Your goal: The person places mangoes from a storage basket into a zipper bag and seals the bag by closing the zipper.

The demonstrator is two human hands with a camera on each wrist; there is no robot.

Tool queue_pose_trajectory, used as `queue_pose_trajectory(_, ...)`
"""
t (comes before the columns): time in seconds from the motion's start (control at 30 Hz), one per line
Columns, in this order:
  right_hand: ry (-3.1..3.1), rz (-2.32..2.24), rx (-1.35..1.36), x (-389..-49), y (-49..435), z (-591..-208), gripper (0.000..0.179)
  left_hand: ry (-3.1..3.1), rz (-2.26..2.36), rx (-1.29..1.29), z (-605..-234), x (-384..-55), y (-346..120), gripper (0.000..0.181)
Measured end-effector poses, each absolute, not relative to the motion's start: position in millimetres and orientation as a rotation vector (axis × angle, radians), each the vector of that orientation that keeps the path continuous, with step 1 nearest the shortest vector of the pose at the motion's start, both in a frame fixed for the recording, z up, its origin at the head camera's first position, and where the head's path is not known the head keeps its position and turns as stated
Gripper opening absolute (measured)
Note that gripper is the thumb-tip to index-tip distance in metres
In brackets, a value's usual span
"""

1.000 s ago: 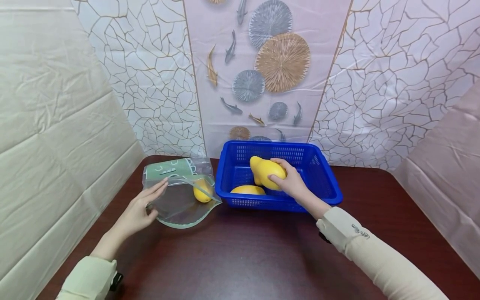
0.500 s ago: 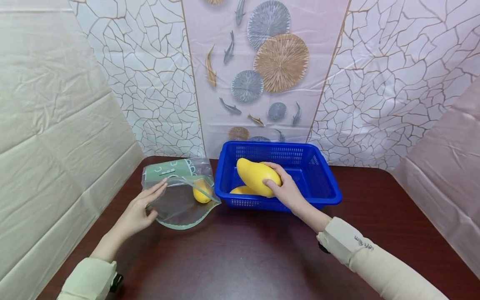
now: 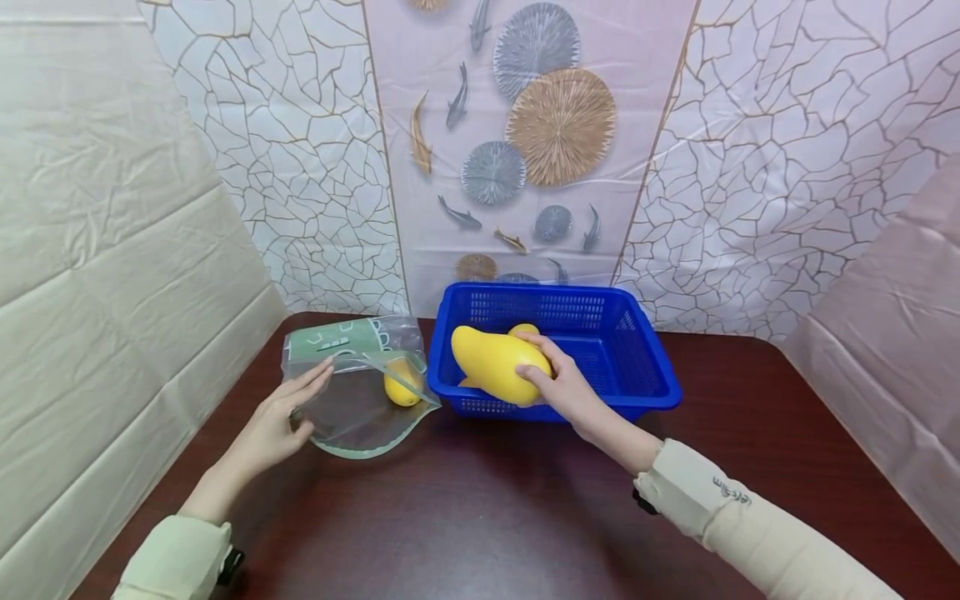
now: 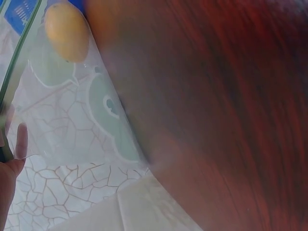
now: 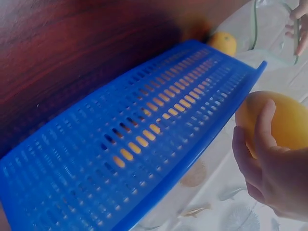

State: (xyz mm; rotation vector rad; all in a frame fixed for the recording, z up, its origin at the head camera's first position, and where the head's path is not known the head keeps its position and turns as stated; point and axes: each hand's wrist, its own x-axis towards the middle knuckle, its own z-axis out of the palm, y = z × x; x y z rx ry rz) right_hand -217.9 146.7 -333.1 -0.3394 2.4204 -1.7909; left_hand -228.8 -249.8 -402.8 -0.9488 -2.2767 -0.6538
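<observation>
My right hand (image 3: pixel 566 383) grips a large yellow mango (image 3: pixel 495 362) over the front rim of a blue plastic basket (image 3: pixel 555 293). Behind it in the basket shows part of another mango (image 3: pixel 522 329), and a sliver of yellow peeks out beneath the held one. On the left, a clear plastic bag (image 3: pixel 352 417) with a green print lies with its mouth spread. One mango (image 3: pixel 403 385) is inside the bag, by the basket. My left hand (image 3: pixel 277 421) holds the bag at its mouth, two fingers stretched along the upper edge; in the left wrist view the hand (image 4: pixel 9 173) is mostly cut off.
The dark red-brown table (image 3: pixel 480 517) carries the bag and basket. Patterned cloth (image 3: pixel 570 208) hangs close behind the basket, and pale cloth walls (image 3: pixel 127 292) flank the table. The basket's raised rim stands between the bag and its inside.
My right hand has brought the mango left and toward me, from inside the basket to over its front rim. A mango behind has come into sight. The left hand and bag stay put.
</observation>
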Motion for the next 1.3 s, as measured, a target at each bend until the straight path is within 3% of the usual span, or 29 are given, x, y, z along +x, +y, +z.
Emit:
queue_pose_trajectory(0.93,2.075,-1.770,-0.540,-173,94,-330,0.051,-2.340,-0.646,-0.933,-396,-231,-249,0.079)
queue_pose_trajectory(1.3,2.379,-1.589,-0.890,-168,81,-335,0.052,-2.376,-0.667,-0.921,-399,-231,-250,0.081)
